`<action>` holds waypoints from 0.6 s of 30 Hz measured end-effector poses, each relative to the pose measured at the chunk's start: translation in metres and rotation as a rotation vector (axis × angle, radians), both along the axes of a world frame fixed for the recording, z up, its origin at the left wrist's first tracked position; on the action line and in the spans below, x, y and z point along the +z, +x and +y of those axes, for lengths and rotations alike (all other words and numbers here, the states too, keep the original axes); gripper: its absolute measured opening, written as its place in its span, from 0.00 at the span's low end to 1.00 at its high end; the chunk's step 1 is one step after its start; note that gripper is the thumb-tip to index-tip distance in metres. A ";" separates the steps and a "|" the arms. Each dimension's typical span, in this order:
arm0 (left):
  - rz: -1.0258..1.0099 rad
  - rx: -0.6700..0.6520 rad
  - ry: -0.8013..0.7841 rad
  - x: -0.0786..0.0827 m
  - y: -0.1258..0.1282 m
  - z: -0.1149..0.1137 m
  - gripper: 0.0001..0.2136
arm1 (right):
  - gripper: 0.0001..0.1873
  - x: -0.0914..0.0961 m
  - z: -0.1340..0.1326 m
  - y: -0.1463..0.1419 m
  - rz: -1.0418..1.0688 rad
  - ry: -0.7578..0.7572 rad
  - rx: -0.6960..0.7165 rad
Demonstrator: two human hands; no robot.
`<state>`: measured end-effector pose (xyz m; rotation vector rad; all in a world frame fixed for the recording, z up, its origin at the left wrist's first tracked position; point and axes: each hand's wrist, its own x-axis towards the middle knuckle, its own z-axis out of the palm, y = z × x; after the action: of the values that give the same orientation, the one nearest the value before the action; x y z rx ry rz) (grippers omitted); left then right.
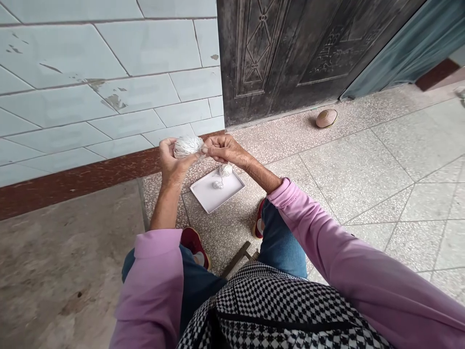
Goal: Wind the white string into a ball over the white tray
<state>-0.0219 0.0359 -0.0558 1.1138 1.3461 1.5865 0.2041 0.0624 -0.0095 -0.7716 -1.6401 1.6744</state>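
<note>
A ball of white yarn (188, 146) rests in my left hand (172, 162), whose fingers and thumb curl round it. Close against its right side, my right hand (223, 148) pinches with thumb and forefinger at what looks like the yarn's strand. Below my hands a shallow white tray (203, 198) lies on the floor. Inside it are two smaller white yarn balls, one at the far edge (225, 170), partly under my right hand, and a smaller one (218, 184) near the middle.
A pale tiled wall (109, 97) and a dark carved door (276, 53) stand ahead. On the speckled floor (327, 165) by the door lies a rounded brown object (326, 118). A blue-green curtain (407, 53) hangs at right. My red shoes (195, 245) flank the tray's near side.
</note>
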 end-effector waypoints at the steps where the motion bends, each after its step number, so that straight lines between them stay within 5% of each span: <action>1: 0.016 -0.042 -0.030 0.002 0.002 -0.002 0.45 | 0.31 -0.003 0.004 0.002 0.019 0.020 0.004; 9: -0.116 -0.482 -0.242 0.034 0.011 -0.027 0.38 | 0.40 -0.021 0.032 0.016 0.092 0.251 -0.093; 18: -0.373 -0.592 -0.105 0.033 0.022 -0.028 0.38 | 0.35 -0.028 0.043 0.017 0.056 0.164 -0.157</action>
<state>-0.0001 0.0082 -0.0228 0.9727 0.7488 1.1903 0.2215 0.1057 -0.0373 -0.7449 -1.6114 1.4214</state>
